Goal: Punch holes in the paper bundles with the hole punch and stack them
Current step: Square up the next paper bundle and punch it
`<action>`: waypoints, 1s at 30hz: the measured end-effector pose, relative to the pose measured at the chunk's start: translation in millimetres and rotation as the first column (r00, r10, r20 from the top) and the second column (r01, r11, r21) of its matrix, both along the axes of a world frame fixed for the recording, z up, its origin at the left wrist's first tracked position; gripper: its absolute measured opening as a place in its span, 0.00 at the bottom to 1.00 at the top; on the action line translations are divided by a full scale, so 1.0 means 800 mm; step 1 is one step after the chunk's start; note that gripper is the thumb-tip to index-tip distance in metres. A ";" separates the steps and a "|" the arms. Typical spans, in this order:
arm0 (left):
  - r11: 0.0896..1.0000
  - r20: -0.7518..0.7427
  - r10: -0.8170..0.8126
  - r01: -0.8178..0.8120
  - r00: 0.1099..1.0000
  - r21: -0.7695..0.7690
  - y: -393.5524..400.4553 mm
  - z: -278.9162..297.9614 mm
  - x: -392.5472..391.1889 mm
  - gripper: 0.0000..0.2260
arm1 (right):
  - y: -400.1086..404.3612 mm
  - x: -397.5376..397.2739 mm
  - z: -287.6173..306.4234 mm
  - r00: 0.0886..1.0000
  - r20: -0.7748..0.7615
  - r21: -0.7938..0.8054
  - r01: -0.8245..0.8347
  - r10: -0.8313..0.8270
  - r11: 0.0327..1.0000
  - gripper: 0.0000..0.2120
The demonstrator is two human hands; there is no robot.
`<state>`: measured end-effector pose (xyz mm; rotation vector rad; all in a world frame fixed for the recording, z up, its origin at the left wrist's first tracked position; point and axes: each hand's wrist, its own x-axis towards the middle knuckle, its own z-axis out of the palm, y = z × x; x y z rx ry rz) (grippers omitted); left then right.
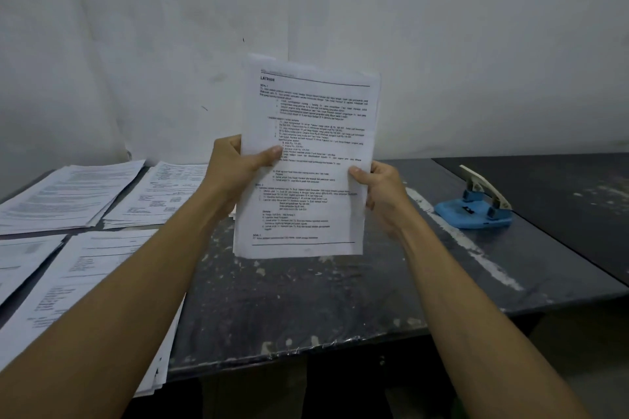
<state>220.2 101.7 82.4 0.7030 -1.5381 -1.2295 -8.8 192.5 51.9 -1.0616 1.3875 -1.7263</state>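
Observation:
A bundle of printed white sheets (pixel 308 133) stands upright in the air above the dark table (pixel 306 299), its printed side facing me. My left hand (pixel 235 173) grips its left edge, thumb across the front. My right hand (pixel 381 194) grips the right edge lower down, thumb on the front. A blue hole punch (pixel 474 209) with a pale lever raised sits on the table to the right, apart from both hands.
Several stacks of printed paper lie on the table's left side: two at the back (pixel 68 194) (pixel 160 194) and two nearer me (pixel 20 262) (pixel 92 282). A white wall (pixel 442 44) rises right behind the table. A second dark tabletop (pixel 561 187) adjoins at the right.

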 end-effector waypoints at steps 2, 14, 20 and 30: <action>0.999 -0.013 0.018 -0.018 1.000 -0.038 0.002 -0.005 -0.005 0.12 | 0.001 -0.003 0.001 1.000 0.000 0.009 0.008 -0.008 1.000 0.06; 1.000 -0.016 -0.004 0.005 1.000 0.024 0.006 -0.053 -0.024 0.18 | 0.007 -0.001 -0.032 0.984 -0.021 0.019 0.179 -0.179 0.984 0.08; 0.999 -0.022 -0.018 0.018 1.000 -0.032 0.018 -0.040 -0.023 0.17 | 0.014 0.007 -0.016 0.986 -0.081 0.004 0.148 -0.147 0.989 0.12; 1.000 0.052 -0.002 0.003 0.999 -0.028 0.014 -0.044 -0.023 0.19 | 0.015 0.014 -0.018 0.987 -0.057 0.013 0.152 -0.151 0.988 0.11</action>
